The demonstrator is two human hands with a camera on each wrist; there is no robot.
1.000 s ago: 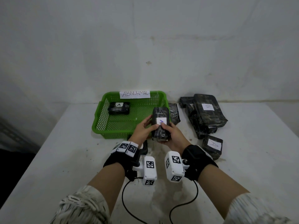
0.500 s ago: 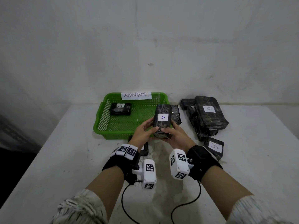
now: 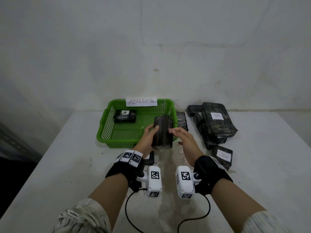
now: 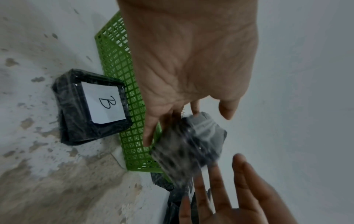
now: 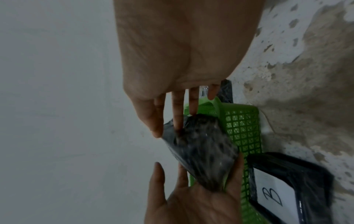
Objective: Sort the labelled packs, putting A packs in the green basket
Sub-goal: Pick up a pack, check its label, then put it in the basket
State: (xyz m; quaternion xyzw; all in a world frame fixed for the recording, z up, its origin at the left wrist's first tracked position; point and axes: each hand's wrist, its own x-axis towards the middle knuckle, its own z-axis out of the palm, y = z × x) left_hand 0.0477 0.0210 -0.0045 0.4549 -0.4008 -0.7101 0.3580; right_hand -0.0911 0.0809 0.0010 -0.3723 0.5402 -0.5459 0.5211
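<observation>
The dark pack (image 3: 162, 131) sits label-hidden over the green basket's (image 3: 107, 130) five-o'clock corner, gripped by the left hand (image 3: 148, 138); the right hand (image 3: 183, 137), at its three o'clock, spreads wide, holding nothing. Placing seems underway; next, lowering inside toward eleven o'clock.

basket (image 3: 104, 121) green | packs (image 3: 217, 125) black | labels (image 3: 217, 116) white | table (image 3: 50, 165) white

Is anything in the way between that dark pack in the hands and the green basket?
Nothing visible. The left hand holds the pack over the basket's near right corner; the open mesh floor below is bare, with one A pack far back.
</observation>
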